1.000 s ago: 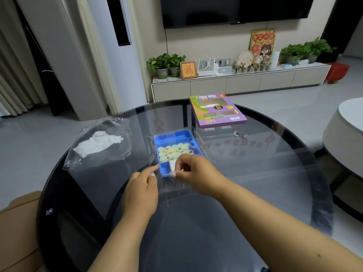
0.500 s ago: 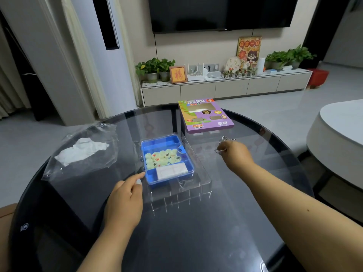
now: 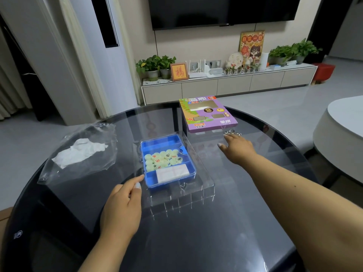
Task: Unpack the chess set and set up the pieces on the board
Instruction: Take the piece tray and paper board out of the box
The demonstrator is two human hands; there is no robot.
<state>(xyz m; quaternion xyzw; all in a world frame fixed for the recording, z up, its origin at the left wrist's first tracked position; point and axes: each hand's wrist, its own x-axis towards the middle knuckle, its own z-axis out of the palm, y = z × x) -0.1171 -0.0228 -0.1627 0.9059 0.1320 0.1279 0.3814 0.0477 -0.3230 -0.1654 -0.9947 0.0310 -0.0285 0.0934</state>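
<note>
A blue plastic tray (image 3: 149, 146) sits mid-table inside a clear plastic lid or shell (image 3: 198, 185). It holds several pale round chess pieces (image 3: 163, 159) with red and black characters, and a folded white sheet (image 3: 171, 173) in its near compartment. My left hand (image 3: 122, 205) rests on the table, its index finger touching the tray's near left corner. My right hand (image 3: 236, 147) reaches to the far right with fingers extended, fingertips at a small metal ring cluster (image 3: 231, 132). The purple chess box (image 3: 208, 113) lies beyond.
A crumpled clear plastic bag (image 3: 82, 152) with white paper inside lies at the left of the round dark glass table (image 3: 196, 232). A white round table (image 3: 341, 122) stands to the right. A TV cabinet with plants lines the far wall.
My right hand left the tray's near edge, moved to the far right and now reaches the metal rings. The left hand stayed by the tray's corner. The view shifted left.
</note>
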